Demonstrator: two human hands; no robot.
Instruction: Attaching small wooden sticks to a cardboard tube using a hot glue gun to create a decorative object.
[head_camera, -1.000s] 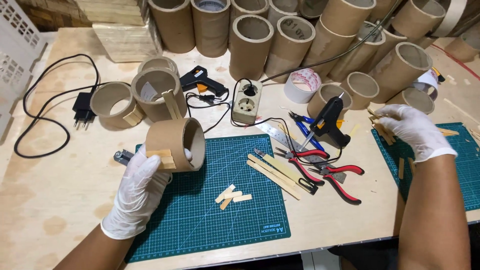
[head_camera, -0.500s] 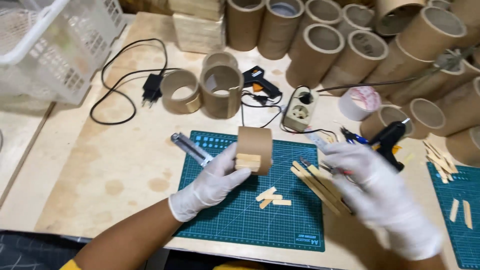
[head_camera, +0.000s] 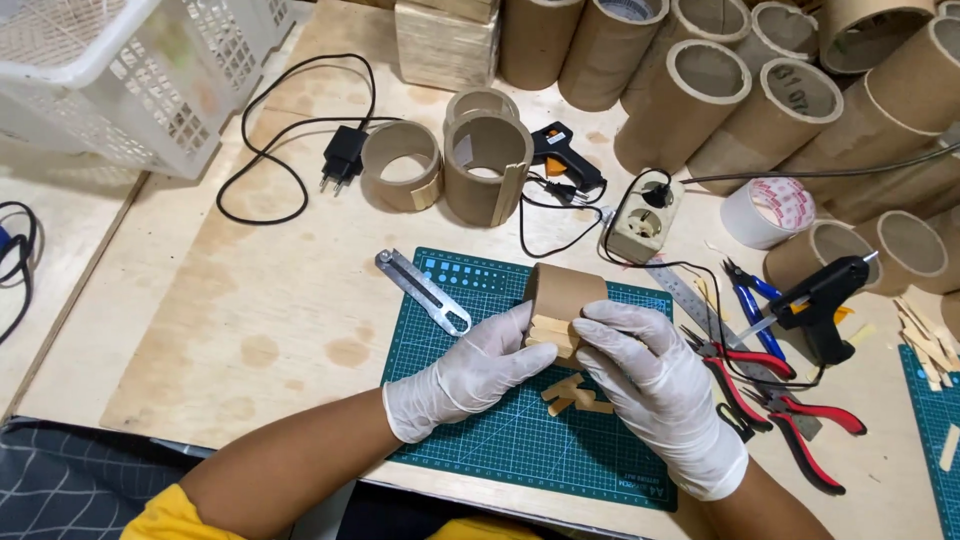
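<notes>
Gloved hands (head_camera: 560, 375) hide the cardboard ring's (head_camera: 563, 295) lower half.

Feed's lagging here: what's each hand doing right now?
Left hand: closed on the cardboard ring, over the cutting mat.
Right hand: closed on the same ring.

The right hand (head_camera: 655, 385) has left the glue gun (head_camera: 822, 300) and joined the left hand (head_camera: 470, 375) on the cardboard ring (head_camera: 562, 298).

Matt cardboard ring (head_camera: 563, 296); rubbery green mat (head_camera: 480, 440).
</notes>
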